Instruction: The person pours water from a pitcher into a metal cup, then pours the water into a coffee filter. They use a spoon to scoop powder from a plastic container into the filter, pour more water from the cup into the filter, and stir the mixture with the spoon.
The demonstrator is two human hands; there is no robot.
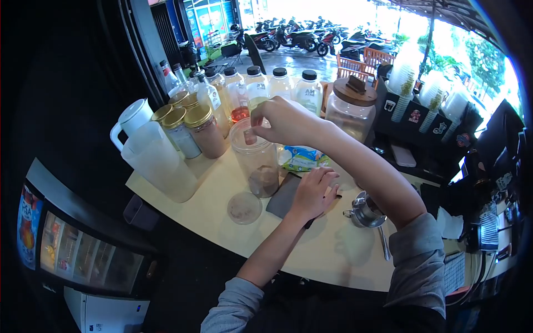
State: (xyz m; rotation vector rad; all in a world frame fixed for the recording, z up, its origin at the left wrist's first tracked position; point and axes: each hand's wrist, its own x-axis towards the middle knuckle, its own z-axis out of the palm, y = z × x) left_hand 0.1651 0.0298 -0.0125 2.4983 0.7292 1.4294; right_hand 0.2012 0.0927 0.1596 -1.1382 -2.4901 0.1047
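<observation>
My right hand [276, 121] is at the mouth of a tall clear plastic jar [250, 161] with brown powder low inside. Its fingers are pinched and dip into the opening; what they hold is hard to make out. Fingers spread, my left hand [315, 191] lies over a grey flat item [282, 194], which may be a folded cloth or a pouch. A round clear lid [244, 208] lies flat on the counter in front of the jar. Behind my wrists is a green and blue packet of wipes [302, 157].
A white pitcher [158, 161] and gold-lidded jars [206, 133] stand left. Black-capped bottles [280, 84] line the back, beside a wooden-lidded jar [351, 111]. A metal cup [366, 211] and a spoon [384, 243] are right. Stacked plastic cups [404, 77] stand far right.
</observation>
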